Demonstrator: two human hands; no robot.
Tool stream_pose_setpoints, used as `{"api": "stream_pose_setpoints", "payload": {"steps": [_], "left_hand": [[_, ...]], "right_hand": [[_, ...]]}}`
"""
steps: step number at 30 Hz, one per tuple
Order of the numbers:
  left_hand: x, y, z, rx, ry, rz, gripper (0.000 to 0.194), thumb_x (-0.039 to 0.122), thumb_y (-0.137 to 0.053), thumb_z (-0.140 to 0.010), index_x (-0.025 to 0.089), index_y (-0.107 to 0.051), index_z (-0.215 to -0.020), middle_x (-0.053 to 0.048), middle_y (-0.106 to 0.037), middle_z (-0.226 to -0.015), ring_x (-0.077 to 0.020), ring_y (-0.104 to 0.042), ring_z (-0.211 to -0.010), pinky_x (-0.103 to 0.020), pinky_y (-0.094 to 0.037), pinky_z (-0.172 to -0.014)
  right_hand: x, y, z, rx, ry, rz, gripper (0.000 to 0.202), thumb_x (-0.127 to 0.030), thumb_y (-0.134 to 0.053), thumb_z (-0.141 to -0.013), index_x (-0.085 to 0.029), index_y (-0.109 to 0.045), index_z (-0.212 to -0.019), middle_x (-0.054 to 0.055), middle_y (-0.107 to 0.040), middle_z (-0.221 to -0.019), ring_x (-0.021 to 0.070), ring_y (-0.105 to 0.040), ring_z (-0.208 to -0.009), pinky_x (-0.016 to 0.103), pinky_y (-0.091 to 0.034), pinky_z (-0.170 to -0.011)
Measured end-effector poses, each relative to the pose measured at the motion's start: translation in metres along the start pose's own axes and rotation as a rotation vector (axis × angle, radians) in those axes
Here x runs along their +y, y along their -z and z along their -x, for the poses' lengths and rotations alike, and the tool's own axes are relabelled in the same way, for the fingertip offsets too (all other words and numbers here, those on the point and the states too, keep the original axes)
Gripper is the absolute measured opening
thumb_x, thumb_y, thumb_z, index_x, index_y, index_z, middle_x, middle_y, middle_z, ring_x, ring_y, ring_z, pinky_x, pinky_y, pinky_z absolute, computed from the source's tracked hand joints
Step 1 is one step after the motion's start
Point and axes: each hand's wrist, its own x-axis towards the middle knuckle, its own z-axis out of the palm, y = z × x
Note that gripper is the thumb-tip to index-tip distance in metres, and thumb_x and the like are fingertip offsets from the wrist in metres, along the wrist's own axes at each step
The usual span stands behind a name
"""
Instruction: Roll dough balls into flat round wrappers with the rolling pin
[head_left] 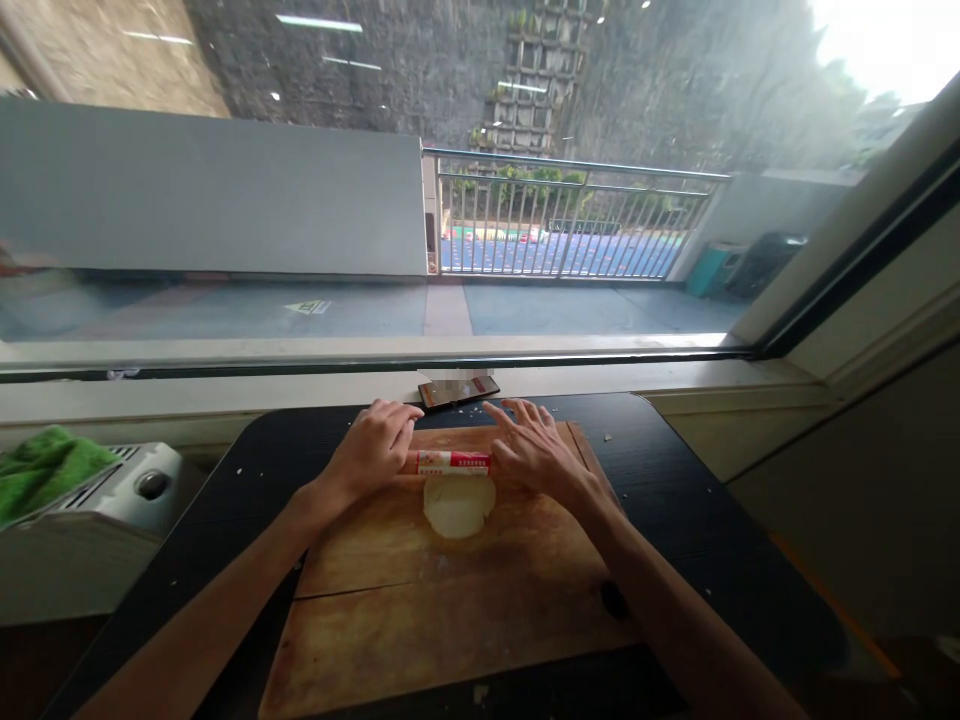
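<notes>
A wooden rolling pin with a red and white printed label (453,462) lies crosswise on a wooden board (435,620). My left hand (379,440) is closed over its left end, fingers bent forward. Over the right end rests my right hand (534,445), its fingers curved over the pin and slightly apart. Both palms hide the pin's ends. Just on my side of the pin is a flat, pale, roundish piece of dough (459,506); the pin is at its far edge, and whether it presses on the dough I cannot tell.
The board lies on a black table (720,560) with small white crumbs. A phone (459,389) lies on the windowsill (600,378) beyond it. At left, a green cloth (56,470) rests on a pale appliance (142,490) with a dark knob. Window glass stands beyond the sill.
</notes>
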Motion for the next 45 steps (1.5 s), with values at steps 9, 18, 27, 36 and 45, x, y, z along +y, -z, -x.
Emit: {"api": "stream_pose_setpoints", "payload": {"steps": [9, 18, 27, 36, 45], "left_hand": [[0.0, -0.003, 0.022, 0.097, 0.03, 0.0, 0.036, 0.01, -0.041, -0.092, 0.021, -0.075, -0.098, -0.009, -0.079, -0.103, -0.0283, -0.066, -0.104, -0.044, -0.055, -0.098], [0.0, 0.005, 0.019, 0.001, -0.013, 0.128, 0.04, 0.007, -0.041, -0.09, 0.023, -0.077, -0.095, -0.007, -0.08, -0.102, -0.0255, -0.068, -0.103, -0.042, -0.058, -0.099], [0.0, 0.013, 0.02, -0.039, -0.087, 0.299, 0.037, 0.008, -0.041, -0.09, 0.023, -0.073, -0.081, -0.006, -0.079, -0.092, -0.022, -0.072, -0.093, -0.037, -0.058, -0.089], [-0.003, 0.0, 0.022, 0.097, 0.029, 0.118, 0.027, 0.021, -0.044, -0.101, 0.021, -0.071, -0.098, -0.006, -0.076, -0.093, -0.0237, -0.069, -0.092, -0.039, -0.056, -0.089], [-0.013, -0.008, 0.019, 0.13, 0.078, 0.1, 0.034, 0.032, -0.038, -0.112, 0.021, -0.07, -0.117, -0.008, -0.078, -0.102, -0.0251, -0.07, -0.101, -0.042, -0.054, -0.098]], "right_hand": [[-0.006, 0.002, -0.004, 0.047, -0.031, -0.064, 0.056, -0.03, -0.056, -0.103, -0.023, -0.058, -0.159, 0.016, -0.059, -0.155, 0.0338, -0.054, -0.14, 0.053, -0.046, -0.117], [0.002, -0.001, -0.004, 0.013, 0.025, -0.081, 0.055, -0.026, -0.052, -0.104, -0.026, -0.058, -0.159, 0.015, -0.064, -0.15, 0.0322, -0.054, -0.137, 0.049, -0.048, -0.111], [0.01, -0.005, -0.005, -0.006, 0.135, -0.093, 0.058, -0.021, -0.051, -0.104, -0.027, -0.057, -0.161, 0.013, -0.061, -0.158, 0.0313, -0.052, -0.145, 0.051, -0.046, -0.118], [0.007, -0.003, -0.011, 0.093, 0.054, -0.04, 0.031, -0.029, -0.048, -0.113, -0.023, -0.077, -0.123, 0.01, -0.078, -0.122, 0.0257, -0.067, -0.115, 0.038, -0.049, -0.102], [0.015, -0.009, -0.017, 0.298, -0.031, -0.099, 0.043, -0.039, -0.046, -0.117, -0.023, -0.073, -0.088, 0.007, -0.078, -0.095, 0.0202, -0.065, -0.085, 0.031, -0.039, -0.08]]}}
